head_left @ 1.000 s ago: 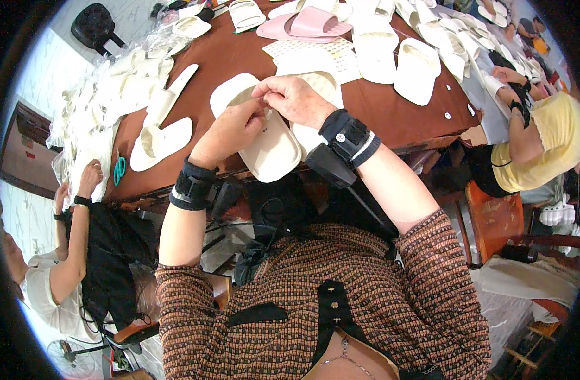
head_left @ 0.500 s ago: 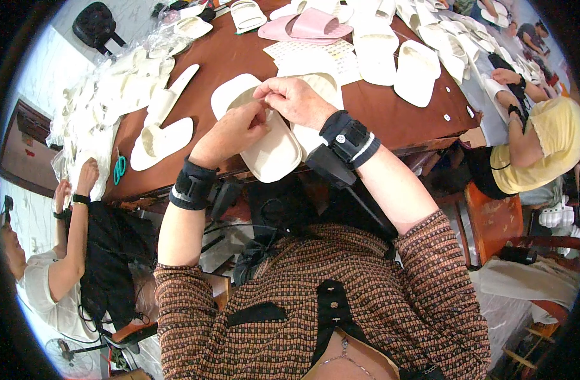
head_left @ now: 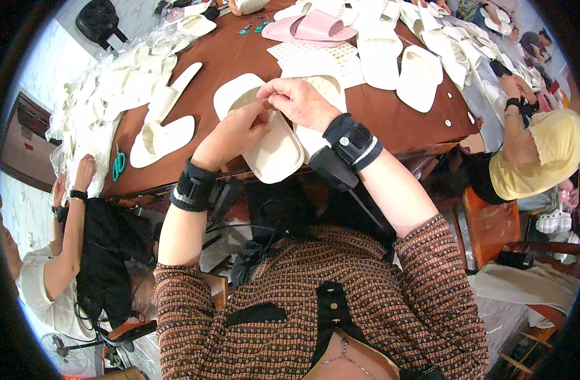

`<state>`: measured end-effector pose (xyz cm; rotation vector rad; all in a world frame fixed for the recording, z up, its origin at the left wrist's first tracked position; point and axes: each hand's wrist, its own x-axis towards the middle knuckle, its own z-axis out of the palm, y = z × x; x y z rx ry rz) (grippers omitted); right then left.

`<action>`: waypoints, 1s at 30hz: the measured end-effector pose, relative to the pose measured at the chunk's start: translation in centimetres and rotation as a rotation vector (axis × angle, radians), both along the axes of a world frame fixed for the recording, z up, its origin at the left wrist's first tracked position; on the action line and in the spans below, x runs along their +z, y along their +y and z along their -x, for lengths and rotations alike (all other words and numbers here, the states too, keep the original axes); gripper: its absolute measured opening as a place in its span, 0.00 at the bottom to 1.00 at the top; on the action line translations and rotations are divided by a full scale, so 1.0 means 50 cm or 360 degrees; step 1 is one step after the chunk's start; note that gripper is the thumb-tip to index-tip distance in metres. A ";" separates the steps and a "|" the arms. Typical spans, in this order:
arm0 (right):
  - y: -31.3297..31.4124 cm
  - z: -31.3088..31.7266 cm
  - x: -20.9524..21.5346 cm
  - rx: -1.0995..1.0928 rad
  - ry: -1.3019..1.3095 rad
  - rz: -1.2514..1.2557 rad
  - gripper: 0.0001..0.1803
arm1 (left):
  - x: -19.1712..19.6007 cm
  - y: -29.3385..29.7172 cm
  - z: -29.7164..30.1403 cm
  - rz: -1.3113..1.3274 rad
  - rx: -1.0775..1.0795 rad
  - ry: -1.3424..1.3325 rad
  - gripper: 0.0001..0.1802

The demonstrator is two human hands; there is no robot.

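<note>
A white slide slipper (head_left: 274,155) lies at the table's near edge, its toe and heel parts showing around my hands. My left hand (head_left: 235,134) is closed over its strap, fingertips pinched together. From the right, my right hand (head_left: 302,106) meets it, thumb and forefinger bent into a pinch at the strap. Whatever sits between the fingertips is too small or hidden to make out. Beside this slipper, partly under my right hand, lies a second white slipper (head_left: 328,87). Black bands wrap both my wrists.
A pink slipper (head_left: 310,26) rests on sheets of small stickers (head_left: 347,62) at the far side. More white slippers (head_left: 422,79) lie right; a plastic-wrapped heap (head_left: 135,82) and teal scissors (head_left: 118,166) lie left. Co-workers sit at both sides.
My hands stay almost in place at the strap. At the far edge, a white slipper has been lifted away by another person's hand, uncovering small green pieces.
</note>
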<state>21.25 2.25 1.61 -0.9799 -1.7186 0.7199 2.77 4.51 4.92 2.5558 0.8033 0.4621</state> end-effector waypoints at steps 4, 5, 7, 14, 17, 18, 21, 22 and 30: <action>-0.006 -0.002 0.004 -0.0004 0.0049 0.0137 0.11 | -0.001 -0.025 0.006 -0.0077 0.0043 -0.0015 0.06; -0.007 -0.003 0.005 0.0013 0.0089 0.0179 0.11 | -0.002 -0.032 0.014 -0.0124 0.0040 -0.0103 0.05; -0.006 -0.005 0.006 0.0009 0.0091 0.0183 0.11 | -0.005 -0.047 0.030 -0.0163 0.0034 -0.0193 0.05; -0.011 -0.006 0.010 0.0040 0.0176 0.0245 0.11 | -0.053 -0.032 0.113 -0.0141 0.0577 -0.0824 0.05; -0.004 -0.009 0.009 0.0024 0.0125 0.0233 0.12 | -0.080 -0.011 0.132 -0.0069 0.0723 -0.0905 0.05; -0.004 -0.012 0.007 0.0027 0.0107 0.0234 0.12 | -0.082 -0.012 0.133 -0.0063 0.0798 -0.0807 0.05; -0.006 -0.009 0.011 0.0042 0.0054 0.0164 0.12 | -0.093 -0.005 0.134 -0.0163 0.0838 -0.0824 0.05; -0.010 -0.003 0.013 0.0033 0.0068 0.0160 0.12 | -0.095 -0.004 0.136 -0.0165 0.0848 -0.0857 0.05; -0.069 0.006 0.058 0.0054 0.0292 0.0082 0.11 | -0.102 -0.026 0.135 -0.0408 0.0731 -0.0939 0.05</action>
